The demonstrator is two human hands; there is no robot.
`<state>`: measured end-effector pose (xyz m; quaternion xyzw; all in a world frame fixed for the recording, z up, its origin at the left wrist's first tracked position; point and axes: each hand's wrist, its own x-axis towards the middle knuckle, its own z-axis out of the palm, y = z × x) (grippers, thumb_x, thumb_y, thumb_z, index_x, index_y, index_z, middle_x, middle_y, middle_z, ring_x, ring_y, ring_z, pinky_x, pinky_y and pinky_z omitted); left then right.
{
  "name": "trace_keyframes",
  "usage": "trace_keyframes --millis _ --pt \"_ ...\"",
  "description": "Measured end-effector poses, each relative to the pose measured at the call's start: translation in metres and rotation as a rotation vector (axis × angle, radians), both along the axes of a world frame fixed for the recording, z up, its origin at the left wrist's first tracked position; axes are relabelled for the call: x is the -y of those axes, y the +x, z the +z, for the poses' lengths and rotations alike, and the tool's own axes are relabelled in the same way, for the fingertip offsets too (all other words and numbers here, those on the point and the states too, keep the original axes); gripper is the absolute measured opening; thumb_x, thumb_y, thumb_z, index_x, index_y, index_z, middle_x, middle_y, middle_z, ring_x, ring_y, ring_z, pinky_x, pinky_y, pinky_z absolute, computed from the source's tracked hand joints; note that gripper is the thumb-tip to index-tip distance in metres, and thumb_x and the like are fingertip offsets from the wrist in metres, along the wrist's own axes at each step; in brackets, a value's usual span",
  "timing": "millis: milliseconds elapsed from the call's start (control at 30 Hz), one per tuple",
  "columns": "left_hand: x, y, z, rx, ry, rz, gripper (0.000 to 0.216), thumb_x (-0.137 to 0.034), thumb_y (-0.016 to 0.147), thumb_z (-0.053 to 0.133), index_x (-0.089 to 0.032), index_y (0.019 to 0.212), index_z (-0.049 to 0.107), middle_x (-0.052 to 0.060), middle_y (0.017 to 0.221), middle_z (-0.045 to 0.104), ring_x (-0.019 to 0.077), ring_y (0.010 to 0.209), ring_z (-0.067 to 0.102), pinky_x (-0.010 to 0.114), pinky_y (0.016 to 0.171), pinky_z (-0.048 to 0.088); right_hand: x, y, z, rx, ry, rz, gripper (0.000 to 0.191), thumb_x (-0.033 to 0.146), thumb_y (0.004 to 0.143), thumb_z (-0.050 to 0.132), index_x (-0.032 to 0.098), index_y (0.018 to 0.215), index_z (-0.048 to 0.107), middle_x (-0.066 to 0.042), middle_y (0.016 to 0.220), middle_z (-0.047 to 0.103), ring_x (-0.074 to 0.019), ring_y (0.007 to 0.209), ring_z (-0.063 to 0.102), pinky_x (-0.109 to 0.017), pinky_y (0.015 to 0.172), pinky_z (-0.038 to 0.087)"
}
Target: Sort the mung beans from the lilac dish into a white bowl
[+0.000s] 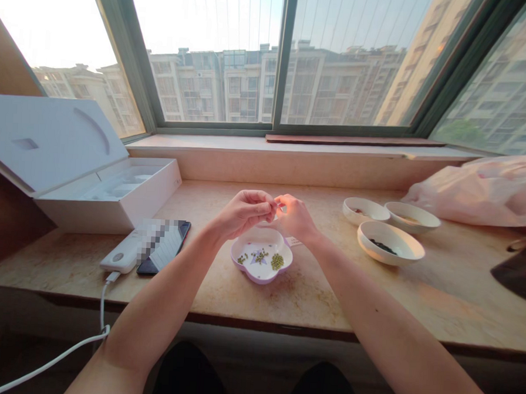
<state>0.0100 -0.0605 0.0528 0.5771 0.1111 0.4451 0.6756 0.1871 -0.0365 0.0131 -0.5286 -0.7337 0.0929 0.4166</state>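
Note:
My left hand and my right hand meet above the far rim of a flower-shaped dish, fingertips almost touching. Both are closed in a pinch. Whatever lies between the fingers is too small and hidden to name. Under them stands the white dish with a lilac edge. Inside it, small green beans form one dense cluster at the right, with looser ones in the middle and at the left. A printed white slip shows beside the dish, partly covered by my right wrist.
Three white bowls stand to the right: one with dark contents, two behind it. A plastic bag lies beyond. At left are an open white box, a phone and a white power bank with a cable.

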Motion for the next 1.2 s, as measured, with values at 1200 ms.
trace_keyframes --millis 1200 --pt "0.008 -0.001 0.005 -0.052 0.083 -0.035 0.050 -0.059 0.062 0.086 -0.015 0.060 0.063 -0.001 0.057 0.054 0.0103 0.058 0.051 0.026 0.056 0.039 0.017 -0.014 -0.005 0.123 -0.120 0.348 0.014 0.015 0.079 0.063 0.021 0.066 0.062 -0.002 0.067 0.066 -0.0190 0.073 0.061 -0.028 0.061 0.042"
